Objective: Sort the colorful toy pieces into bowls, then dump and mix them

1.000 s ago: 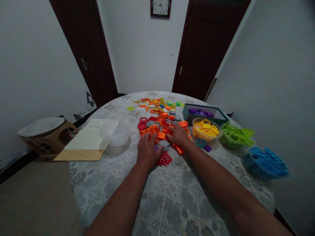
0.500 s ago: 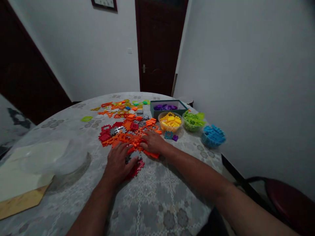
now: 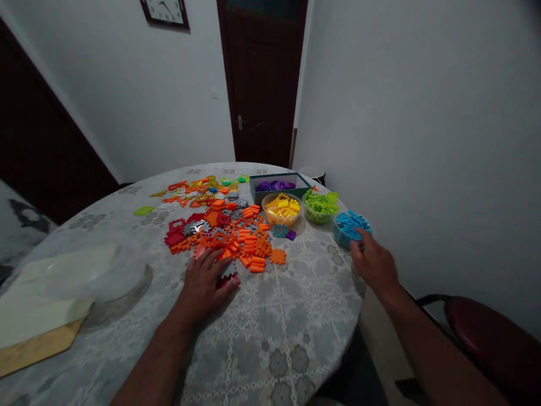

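Note:
My left hand [image 3: 205, 285] lies with its fingers spread on the near edge of a pile of orange toy building pieces [image 3: 249, 242]. Grey and red toothed pieces show beneath its palm and thumb. Over at the right, my right hand [image 3: 374, 262] is at the near rim of a clear bowl of blue building pieces [image 3: 351, 223]. Its fingers are pinched together, and whatever they hold is too small and dark to make out. Red pieces [image 3: 175, 234] lie at the left of the pile.
Beyond the pile stand a bowl of yellow pieces [image 3: 282, 208], a bowl of green pieces [image 3: 320, 206] and a dark box [image 3: 258, 195] of purple pieces. A clear plastic container [image 3: 105, 270] sits on the left near a board [image 3: 46, 341]. A dark red chair [image 3: 486, 332] stands at the right.
My right hand has left the orange pile and moved right to the blue bowl. My left hand stays on the pile. The view has shifted slightly.

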Demonstrator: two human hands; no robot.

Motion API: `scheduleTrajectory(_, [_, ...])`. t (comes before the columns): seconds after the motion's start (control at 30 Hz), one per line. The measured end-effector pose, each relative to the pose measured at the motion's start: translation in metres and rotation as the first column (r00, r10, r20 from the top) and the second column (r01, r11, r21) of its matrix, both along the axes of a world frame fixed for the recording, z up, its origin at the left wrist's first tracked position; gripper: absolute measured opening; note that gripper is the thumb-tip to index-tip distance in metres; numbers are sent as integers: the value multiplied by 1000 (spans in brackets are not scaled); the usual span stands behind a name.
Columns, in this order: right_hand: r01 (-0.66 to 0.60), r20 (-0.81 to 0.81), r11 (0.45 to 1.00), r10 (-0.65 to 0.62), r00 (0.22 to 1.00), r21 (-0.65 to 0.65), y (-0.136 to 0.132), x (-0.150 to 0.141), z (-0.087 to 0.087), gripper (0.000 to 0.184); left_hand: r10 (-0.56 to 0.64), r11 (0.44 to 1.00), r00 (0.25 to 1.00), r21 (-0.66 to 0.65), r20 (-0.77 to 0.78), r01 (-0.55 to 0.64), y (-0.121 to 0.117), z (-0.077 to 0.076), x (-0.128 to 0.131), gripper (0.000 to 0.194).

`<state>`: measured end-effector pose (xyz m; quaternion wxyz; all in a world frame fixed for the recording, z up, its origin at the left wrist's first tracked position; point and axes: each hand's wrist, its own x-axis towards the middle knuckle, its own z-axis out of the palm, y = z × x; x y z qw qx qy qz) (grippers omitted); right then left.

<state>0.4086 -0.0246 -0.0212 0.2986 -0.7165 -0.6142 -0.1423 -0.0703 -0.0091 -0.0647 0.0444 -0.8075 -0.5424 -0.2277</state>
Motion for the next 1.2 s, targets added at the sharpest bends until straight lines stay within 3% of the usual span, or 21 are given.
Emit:
scheduleTrajectory(0.07, [62, 49, 998, -60, 997, -27, -2, 28, -15, 46, 0, 1000, 1000, -31, -31, -1, -2, 5, 9, 53])
scheduleTrajectory(0.2, [6, 68, 999, -4, 998, -40, 4, 51, -34, 42, -11, 997, 998, -77, -60, 6, -1, 11, 19, 53])
scheduleTrajectory(0.5, [22, 147, 999, -18, 989, -23, 22, 56, -42, 31, 287, 957, 958, 37, 7, -287, 2, 6, 6, 44])
scheduleTrajectory(0.6, [-33, 190, 997, 20, 982, 68, 13, 47, -32, 33, 350, 932, 935, 82, 54, -354, 2, 5, 2, 34])
scheduleTrajectory(0.73, [-165, 192, 978, 139, 972, 125, -6, 19, -5, 32, 373, 920, 926, 102, 62, -377, 3, 3, -1, 31])
scheduleTrajectory(0.9, [-391, -9, 919, 391, 920, 49, -17, -46, 30, 27, 357, 916, 928, 154, 105, -370, 5, -1, -2, 36])
scheduleTrajectory(1.0, [-561, -256, 827, 534, 806, -42, -10, -101, 42, 21, 334, 921, 932, 162, 137, -354, 7, -3, -5, 37])
scheduleTrajectory(1.1, [-736, -614, 673, 548, 567, -79, 11, -159, 44, 20, 325, 925, 933, 151, 155, -348, 9, -4, -9, 39])
scheduleTrajectory(1.13, [-786, -766, 615, 476, 432, -61, 20, -178, 42, 19, 320, 927, 934, 150, 160, -343, 9, -5, -10, 39])
scheduleTrajectory(1.2, [-837, -972, 547, 183, 150, -26, 42, -211, 37, 20, 301, 933, 939, 152, 167, -326, 10, -7, -14, 39])
